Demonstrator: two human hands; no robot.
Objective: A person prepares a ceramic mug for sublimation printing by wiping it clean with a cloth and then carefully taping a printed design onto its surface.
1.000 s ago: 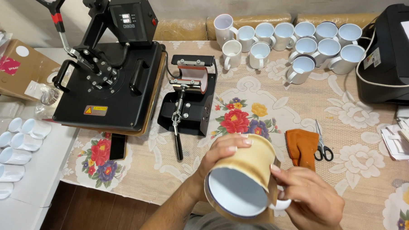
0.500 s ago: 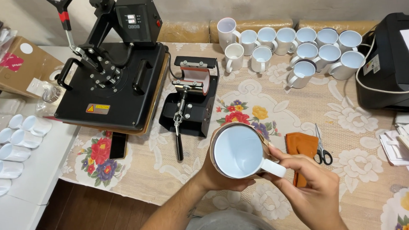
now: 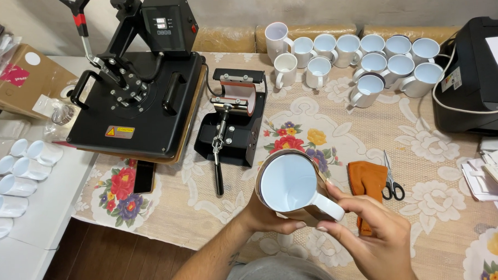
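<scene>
The mug (image 3: pixel 291 185) was held above the table's near edge, tilted so that its open mouth faced the camera and showed a white interior. A tan wrap covered its outer wall; the white handle pointed toward the lower right.

The left hand (image 3: pixel 268 217) cupped the mug from below and behind, with a fingertip visible under the rim. The right hand (image 3: pixel 373 232) lay against the handle side, fingers curled along the handle and the wrap. Both hands were closed on the mug.

Just beyond the right hand, an orange cloth (image 3: pixel 366 183) lay on the table, partly hidden by that hand. Scissors (image 3: pixel 391 179) lay just to the right of the cloth, blades pointing away.

Directly beyond the mug stood a black mug press (image 3: pixel 232 127), its lever handle pointing toward the left hand. To the left of it, farther from the left hand, stood a large black flat press (image 3: pixel 140 99). A dark phone (image 3: pixel 144 177) lay at that press's near edge.

Well beyond the right hand, a group of white mugs (image 3: pixel 368 64) stood upright at the table's far side. A black printer (image 3: pixel 473 79) occupied the far right. More white mugs (image 3: pixel 15 170) lay on their sides on a white surface far to the left of the left hand.

The table was covered by a floral lace cloth (image 3: pixel 437 150).
</scene>
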